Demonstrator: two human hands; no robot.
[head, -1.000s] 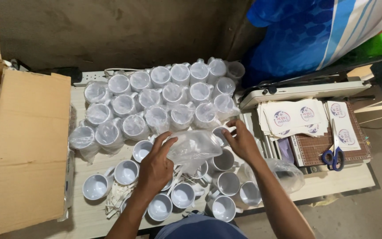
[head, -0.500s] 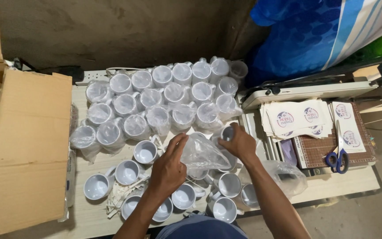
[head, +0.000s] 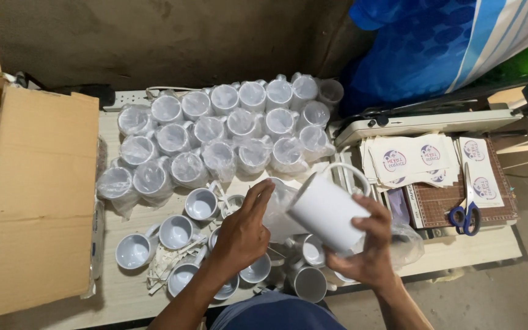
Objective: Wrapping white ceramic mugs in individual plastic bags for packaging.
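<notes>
White ceramic fills my view: the right hand (head: 368, 247) grips a bare mug (head: 328, 211) round its body, fingers wrapped over the side, tilted so the handle points up and away from me. Held by the body like that, the mouth stays free on the side facing the left hand (head: 242, 232). I see that hand half open, fingers stretched toward a clear plastic bag (head: 276, 208) just beside the mug; I cannot tell whether it pinches the film or only touches it.

Behind, wrapped mugs (head: 227, 134) stand packed in tight rows, touching each other, which keeps them steady on the table (head: 117, 293). Nearer me, unwrapped mugs (head: 175, 232) sit loose, mouths up, within easy reach. A cardboard box (head: 32, 195) lies at the left. Scissors (head: 467, 214) rest on a mat beside printed sheets (head: 407, 160), well apart from the hands.
</notes>
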